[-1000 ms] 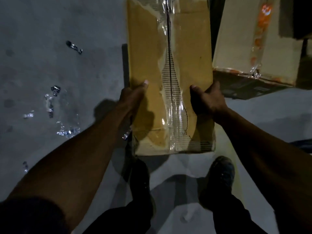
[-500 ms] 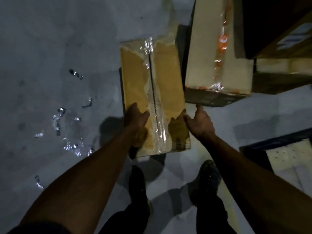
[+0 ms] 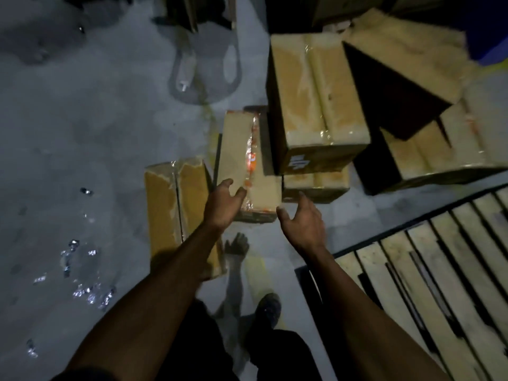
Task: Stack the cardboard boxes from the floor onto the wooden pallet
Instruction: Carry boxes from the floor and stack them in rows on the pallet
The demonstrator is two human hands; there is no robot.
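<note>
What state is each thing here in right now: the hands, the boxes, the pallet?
left hand: open, fingers spread, holding nothing, over the orange-taped box.
right hand: open, holding nothing.
clear-taped box: flat on the floor, sealed, top paper torn.
orange-taped box: on the floor, sealed.
large box: sealed, stacked on other boxes.
wooden pallet: slats in view bare.
</note>
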